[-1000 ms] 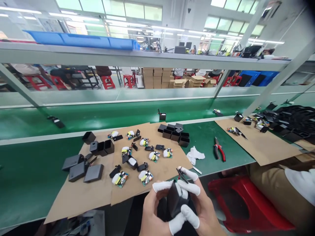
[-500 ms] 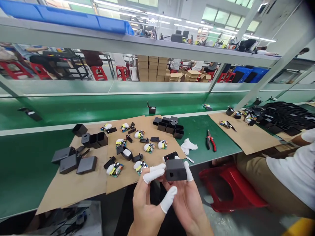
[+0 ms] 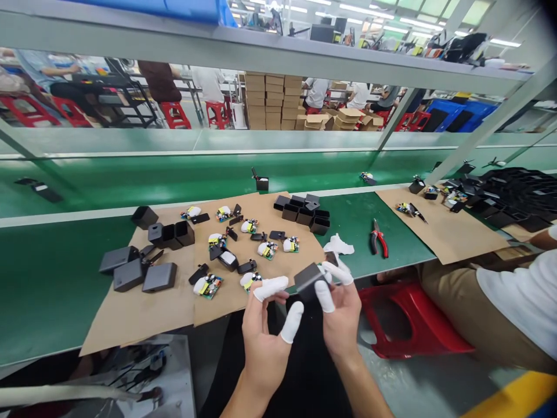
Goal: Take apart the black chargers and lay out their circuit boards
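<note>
My right hand [image 3: 340, 310] grips a small black plastic housing [image 3: 308, 281] between fingers capped with white finger cots, held in front of the bench edge. My left hand [image 3: 264, 328] is just left of the housing, fingers spread and not touching it, with white cots on the thumb and a fingertip. Beyond the hands lies a brown cardboard sheet [image 3: 143, 310] with several small circuit boards [image 3: 208, 285], black housings [image 3: 303, 210] and closed grey-black adapter bodies [image 3: 159, 277].
White cloth [image 3: 338, 246] and red-handled pliers [image 3: 378, 238] lie on the green bench [image 3: 47, 273]. A red stool [image 3: 404, 316] stands at the right beside a seated co-worker's leg [image 3: 470, 316]. A second cardboard sheet [image 3: 444, 232] and black trays [image 3: 517, 197] lie far right.
Both hands held the housing low at first; now my left hand has let go and spread, and my right hand holds the housing higher, turned on a corner.
</note>
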A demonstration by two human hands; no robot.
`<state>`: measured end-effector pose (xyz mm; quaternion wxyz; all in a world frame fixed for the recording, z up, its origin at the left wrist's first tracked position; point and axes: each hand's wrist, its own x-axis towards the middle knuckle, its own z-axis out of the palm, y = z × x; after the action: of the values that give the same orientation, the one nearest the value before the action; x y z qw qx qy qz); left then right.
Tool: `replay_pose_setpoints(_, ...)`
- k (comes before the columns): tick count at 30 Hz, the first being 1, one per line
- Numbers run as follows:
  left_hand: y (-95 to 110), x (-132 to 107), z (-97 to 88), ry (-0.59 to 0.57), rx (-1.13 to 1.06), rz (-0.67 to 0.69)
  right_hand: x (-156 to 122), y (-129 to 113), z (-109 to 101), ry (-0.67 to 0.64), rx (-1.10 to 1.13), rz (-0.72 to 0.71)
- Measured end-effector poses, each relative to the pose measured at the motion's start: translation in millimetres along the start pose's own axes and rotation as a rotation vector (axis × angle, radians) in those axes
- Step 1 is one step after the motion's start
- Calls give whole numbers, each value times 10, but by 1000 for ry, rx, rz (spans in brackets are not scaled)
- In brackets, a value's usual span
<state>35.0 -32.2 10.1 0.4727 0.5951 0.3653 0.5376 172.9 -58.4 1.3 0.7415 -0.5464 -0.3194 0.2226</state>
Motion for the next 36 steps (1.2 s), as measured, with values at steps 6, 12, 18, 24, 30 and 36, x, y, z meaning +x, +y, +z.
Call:
replay_pose_setpoints(6, -281, -66, -7, -11, 0, -112, 646, 699, -468, -438, -637, -518)
replay_pose_setpoints(12, -406, -302, 30, -91, 29, -157, 643, 857, -502, -430, -626, -504)
replay_pose_setpoints(18, -534, -571, 106, -159, 5, -221, 551, 889, -357, -288, -553, -512)
replay_pose_setpoints(24, -839, -923, 51, -193, 16, -272, 424, 897, -346, -188, -562, -500)
replay_pose_setpoints(30, -1011, -1105, -6, -203, 29, -297, 361, 861, -333, -163, -525, -406)
replay_pose_setpoints(36, -969, -1031, 27, -217, 16, -314, 349, 841, -286, -121, -396, -274)
